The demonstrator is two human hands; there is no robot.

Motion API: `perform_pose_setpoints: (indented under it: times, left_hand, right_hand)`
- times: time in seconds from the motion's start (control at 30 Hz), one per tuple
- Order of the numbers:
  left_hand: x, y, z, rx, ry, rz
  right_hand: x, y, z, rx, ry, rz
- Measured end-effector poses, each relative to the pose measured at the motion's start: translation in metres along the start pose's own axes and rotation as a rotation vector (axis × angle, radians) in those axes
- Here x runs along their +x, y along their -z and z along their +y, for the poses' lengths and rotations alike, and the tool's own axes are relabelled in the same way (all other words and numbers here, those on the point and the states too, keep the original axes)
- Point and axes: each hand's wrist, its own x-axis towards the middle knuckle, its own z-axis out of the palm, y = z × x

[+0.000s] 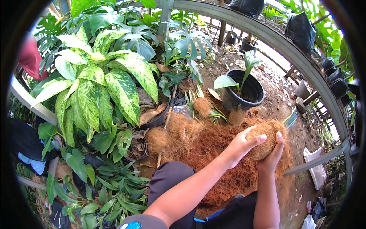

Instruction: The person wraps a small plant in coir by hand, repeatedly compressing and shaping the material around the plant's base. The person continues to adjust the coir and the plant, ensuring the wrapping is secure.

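My left hand and my right hand are cupped around a ball of coconut fibre, one on each side, thumbs on top. The ball is shaggy and golden brown, held above a heap of loose reddish-brown coir. What lies under the ball is hidden. Left of the heap is a tangle of loose fibre, with a second fibre ball beside it. Two smaller fibre clumps, one upper and one by the pot, lie farther off.
A black pot with a small leafy plant stands beyond the heap. A large variegated plant fills the left side. A thin stick lies beside the fibre. A curved metal rail runs along the right. A white bag lies at right.
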Motion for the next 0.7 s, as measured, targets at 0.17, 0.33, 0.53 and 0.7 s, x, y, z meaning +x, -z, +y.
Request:
perform_pose_setpoints:
  times: [0.17, 0.33, 0.53, 0.7]
  left_hand:
    - [-0.008, 0.008, 0.013, 0.086, -0.075, -0.033]
    - [-0.01, 0.011, 0.019, 0.068, -0.121, 0.015]
    - [-0.008, 0.017, 0.018, 0.031, -0.093, 0.022]
    - [-0.005, 0.017, 0.014, 0.037, -0.087, 0.027]
  right_hand:
    - [-0.003, -0.015, 0.009, 0.056, -0.021, -0.045]
    - [-0.005, -0.029, 0.013, 0.009, 0.031, -0.051]
    - [-0.007, -0.036, 0.016, 0.012, 0.049, -0.07]
    - [-0.003, -0.032, 0.019, 0.007, 0.081, -0.061]
